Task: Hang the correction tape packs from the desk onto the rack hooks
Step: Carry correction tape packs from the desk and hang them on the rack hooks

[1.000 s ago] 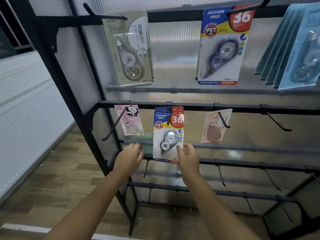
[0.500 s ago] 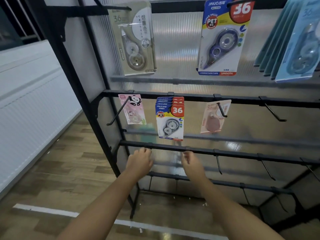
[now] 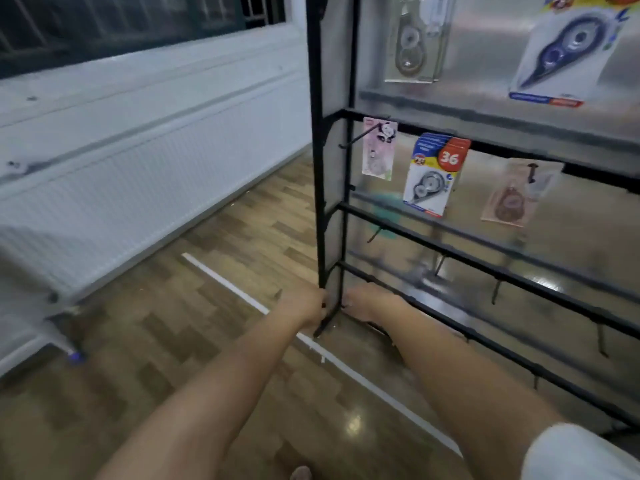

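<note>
Both hands, left (image 3: 304, 306) and right (image 3: 363, 304), hang empty, grip unclear, well below the hung "36" packs (image 3: 434, 174).

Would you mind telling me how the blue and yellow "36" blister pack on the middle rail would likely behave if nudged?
The blue and yellow "36" blister pack hangs from a single hook at its top, so it would probably swing freely. It looks like thin card with a plastic bubble, so likely light and fairly stiff. Several identical cards sit behind it, which may dampen the swing.
</note>
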Demonstrator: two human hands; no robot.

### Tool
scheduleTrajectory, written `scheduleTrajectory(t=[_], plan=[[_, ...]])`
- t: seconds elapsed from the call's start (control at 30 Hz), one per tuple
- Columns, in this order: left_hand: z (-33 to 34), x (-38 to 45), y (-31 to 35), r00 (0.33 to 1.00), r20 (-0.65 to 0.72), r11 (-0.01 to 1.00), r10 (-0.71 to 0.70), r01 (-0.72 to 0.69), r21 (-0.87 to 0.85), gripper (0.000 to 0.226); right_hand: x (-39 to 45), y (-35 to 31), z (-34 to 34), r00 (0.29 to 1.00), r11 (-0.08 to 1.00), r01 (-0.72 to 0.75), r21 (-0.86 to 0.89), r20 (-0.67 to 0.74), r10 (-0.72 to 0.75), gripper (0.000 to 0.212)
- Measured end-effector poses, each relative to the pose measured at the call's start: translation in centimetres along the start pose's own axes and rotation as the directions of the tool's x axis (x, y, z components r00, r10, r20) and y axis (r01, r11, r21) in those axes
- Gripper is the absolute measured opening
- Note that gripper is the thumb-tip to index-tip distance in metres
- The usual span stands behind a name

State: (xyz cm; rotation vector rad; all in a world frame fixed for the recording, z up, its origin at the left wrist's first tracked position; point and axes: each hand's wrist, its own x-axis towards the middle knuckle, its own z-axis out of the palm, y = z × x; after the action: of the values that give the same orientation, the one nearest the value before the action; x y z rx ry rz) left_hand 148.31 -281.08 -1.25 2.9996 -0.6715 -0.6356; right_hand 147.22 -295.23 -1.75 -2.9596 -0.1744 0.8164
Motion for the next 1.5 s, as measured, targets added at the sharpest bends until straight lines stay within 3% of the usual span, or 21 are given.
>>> scheduleTrajectory(t=[0.17,0.37,0.47,0.57,0.67,0.87,1.33,1.5], plan=[[-0.3,-9.9,-9.1,0.969,0.007,0.968,-0.248,0.248,-0.041,0.034,-1.1,-12.9,-2.3,0.978,0.978,0.206,-0.014,-0.008,-0.206,0.042],[0.5,-24.2,-22.1,0.844,0.026,0.843,-0.536,0.537,-0.038,0.031,-3.6,-32.2,-2.5,0.878,0.874,0.473,-0.113,-0.018,-0.477,0.038],[1.8,-30.3,-28.0,0.782,0.064,0.767,-0.62,0.622,-0.161,0.029,-5.6,-41.8,-2.0,0.824,0.81,0.559,-0.176,0.008,-0.567,0.041],[2.8,-34.6,-32.6,0.723,0.032,0.687,-0.69,0.669,-0.282,0.031,-7.4,-49.3,-1.1,0.82,0.787,0.561,-0.256,0.044,-0.57,0.035],[3.0,-37.6,-36.3,0.706,-0.026,0.686,-0.708,0.678,-0.266,0.034,-7.6,-54.7,-0.9,0.787,0.757,0.603,-0.251,0.032,-0.616,0.017],[2.5,-43.1,-44.0,0.729,-0.056,0.727,-0.682,0.668,-0.159,0.027,-7.8,-63.6,-1.3,0.754,0.705,0.632,-0.321,0.044,-0.656,0.031],[2.2,-50.5,-68.0,0.558,-0.043,0.558,-0.829,0.818,-0.144,0.039,4.1,-86.4,-6.5,0.685,0.602,0.667,-0.439,0.045,-0.727,0.036],[0.5,-52.2,-78.0,0.479,-0.053,0.478,-0.876,0.848,-0.228,0.046,9.1,-96.0,-9.9,0.641,0.566,0.696,-0.442,0.027,-0.767,0.043]])
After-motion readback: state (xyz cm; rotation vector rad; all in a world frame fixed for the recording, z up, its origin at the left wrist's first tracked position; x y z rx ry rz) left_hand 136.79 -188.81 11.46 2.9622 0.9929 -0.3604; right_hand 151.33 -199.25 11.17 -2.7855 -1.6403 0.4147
